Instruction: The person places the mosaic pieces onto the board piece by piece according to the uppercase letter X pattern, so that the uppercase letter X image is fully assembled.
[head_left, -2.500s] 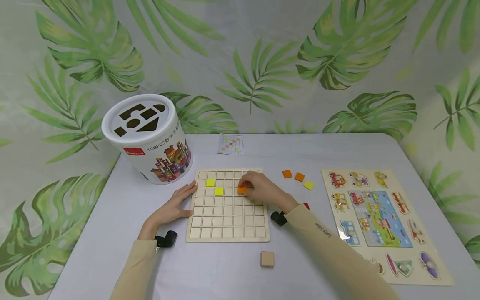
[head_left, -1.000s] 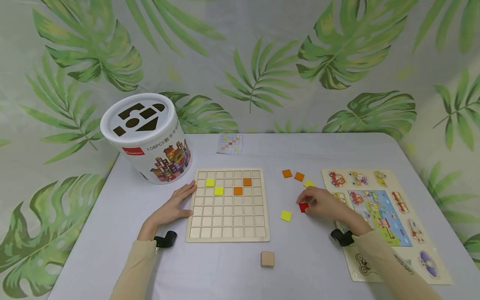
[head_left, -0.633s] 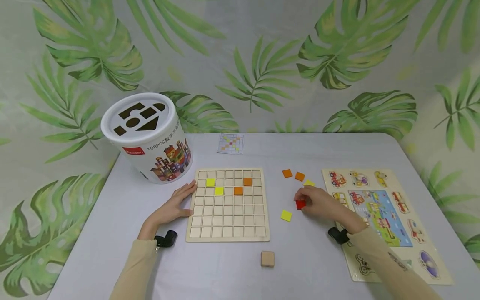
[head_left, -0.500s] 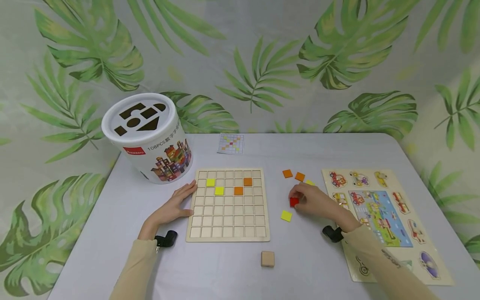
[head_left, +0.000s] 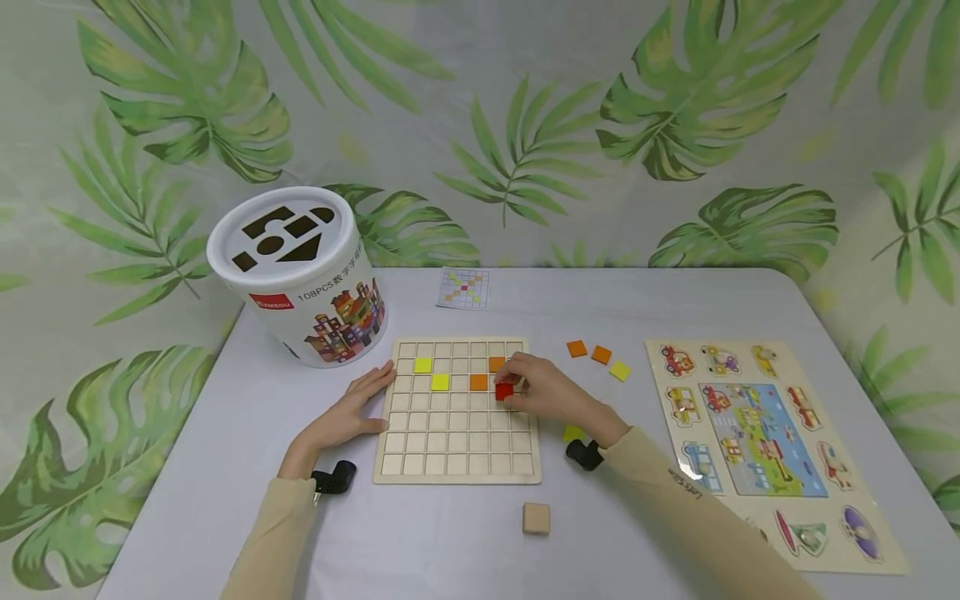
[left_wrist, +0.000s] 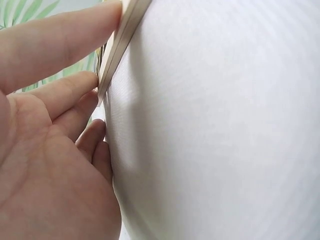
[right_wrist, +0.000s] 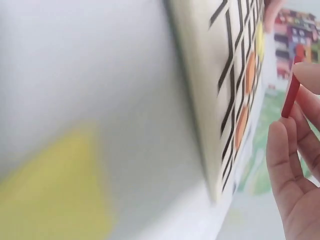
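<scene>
My right hand [head_left: 547, 390] pinches a red square tile [head_left: 504, 392] over the right part of a wooden grid board [head_left: 457, 468]. In the right wrist view the red tile [right_wrist: 292, 92] stands on edge between thumb and fingers, above the board's surface. Two yellow tiles [head_left: 440, 382] lie in cells at the board's upper left, and two orange tiles [head_left: 478, 382] in cells at the upper right. My left hand [head_left: 341, 421] touches the board's left edge with straight fingers, and the left wrist view shows its fingertips [left_wrist: 112, 17] against the board's side.
Right of the board lie two loose orange tiles [head_left: 601, 355] and a yellow tile [head_left: 620, 371]; another yellow tile [head_left: 573, 433] is partly behind my right wrist. A wooden block [head_left: 536, 518] sits in front. A pattern card [head_left: 463, 288], a white bucket [head_left: 300, 275] and a picture puzzle [head_left: 772, 533] surround the board.
My right hand placed an orange tile on the board, then picked up the red tile from the table at right and carried it left over the board. My left hand has stayed put.
</scene>
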